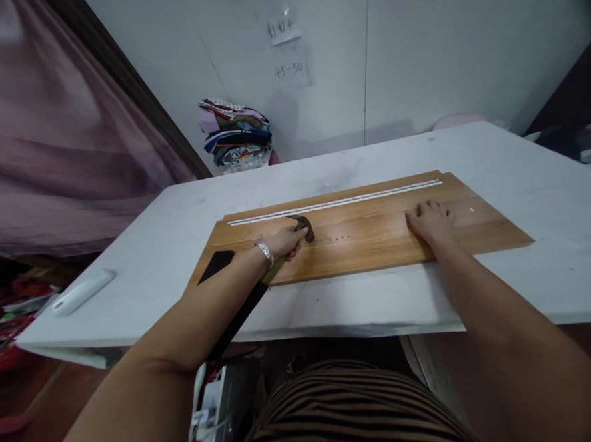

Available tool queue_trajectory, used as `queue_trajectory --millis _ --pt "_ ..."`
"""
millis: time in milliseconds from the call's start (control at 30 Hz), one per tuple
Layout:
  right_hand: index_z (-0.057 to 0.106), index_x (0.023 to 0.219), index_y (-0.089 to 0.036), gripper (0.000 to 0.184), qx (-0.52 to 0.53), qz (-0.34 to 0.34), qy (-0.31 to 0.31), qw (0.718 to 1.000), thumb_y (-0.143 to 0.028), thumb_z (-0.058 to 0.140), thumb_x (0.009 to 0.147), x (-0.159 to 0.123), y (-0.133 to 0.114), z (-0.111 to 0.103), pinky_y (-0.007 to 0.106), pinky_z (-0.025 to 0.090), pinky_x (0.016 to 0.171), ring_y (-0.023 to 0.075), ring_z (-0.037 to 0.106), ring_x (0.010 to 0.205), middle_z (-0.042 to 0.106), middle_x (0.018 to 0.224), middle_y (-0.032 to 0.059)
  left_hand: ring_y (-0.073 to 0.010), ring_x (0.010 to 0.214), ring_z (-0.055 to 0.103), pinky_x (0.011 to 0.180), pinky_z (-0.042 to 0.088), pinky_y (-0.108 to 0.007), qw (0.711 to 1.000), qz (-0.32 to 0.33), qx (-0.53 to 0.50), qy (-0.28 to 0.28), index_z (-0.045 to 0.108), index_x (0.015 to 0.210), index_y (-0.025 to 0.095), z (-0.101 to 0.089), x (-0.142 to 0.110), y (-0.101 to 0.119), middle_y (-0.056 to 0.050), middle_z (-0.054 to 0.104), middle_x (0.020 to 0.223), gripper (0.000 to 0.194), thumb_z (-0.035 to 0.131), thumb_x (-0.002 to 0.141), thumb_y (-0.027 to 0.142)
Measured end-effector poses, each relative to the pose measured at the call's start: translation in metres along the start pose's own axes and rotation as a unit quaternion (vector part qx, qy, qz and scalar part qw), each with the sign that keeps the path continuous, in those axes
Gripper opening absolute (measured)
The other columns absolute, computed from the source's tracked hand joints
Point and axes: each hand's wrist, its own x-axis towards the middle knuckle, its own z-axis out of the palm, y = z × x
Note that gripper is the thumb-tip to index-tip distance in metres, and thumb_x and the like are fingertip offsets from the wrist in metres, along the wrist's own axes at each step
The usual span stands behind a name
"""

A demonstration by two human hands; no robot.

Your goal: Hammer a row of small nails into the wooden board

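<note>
1. The left hand, with a bracelet at its wrist, has its fingers closed around the hammer, gripping it close to the head.
2. The hammer is over the left half of the board; its dark handle slants back toward the person, past the near edge. I can't tell whether the head touches the wood.
3. The right hand lies on the right part of the board, fingers open and slightly bent, holding nothing that I can see.
4. The board lies flat on the white table. A pale double strip runs along its far side, and a row of small dark dots sits just right of the hammer's head.
5. A black piece rests at the board's left end, and a white object lies on the table farther left.
6. Behind the table's far edge there's a stack of cloth, with paper on the wall above, marked "45-50". A pink curtain hangs at the left.
</note>
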Motion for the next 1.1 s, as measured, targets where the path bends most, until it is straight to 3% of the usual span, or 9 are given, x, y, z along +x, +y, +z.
queue_trajectory --millis 467,1100 --pt "0.070 0.132 -0.011 0.058 0.005 -0.002 0.002 1.000 -0.045 0.031 0.106 0.0022 0.0021 0.0027 0.054 0.035 0.116 0.0378 0.048 0.141 0.062 0.147 0.0245 -0.0082 0.041 0.043 0.044 0.036 -0.021 1.000 0.006 0.015 0.005 0.057 0.095 0.021 -0.0045 -0.0016 0.0035 0.006 0.050 0.058 0.027 0.051 0.111 0.041" --pt "0.070 0.129 -0.011 0.059 -0.002 -0.006 0.001 1.000 -0.047 0.030 0.106 0.0035 0.0037 0.0036 0.054 0.036 0.114 0.0381 0.049 0.138 0.064 0.143 0.0247 -0.0081 0.042 0.042 0.044 0.035 -0.020 1.000 0.004 0.013 0.004 0.059 0.099 0.020 -0.0031 -0.0023 0.0023 0.007 0.049 0.058 0.026 0.050 0.112 0.041"
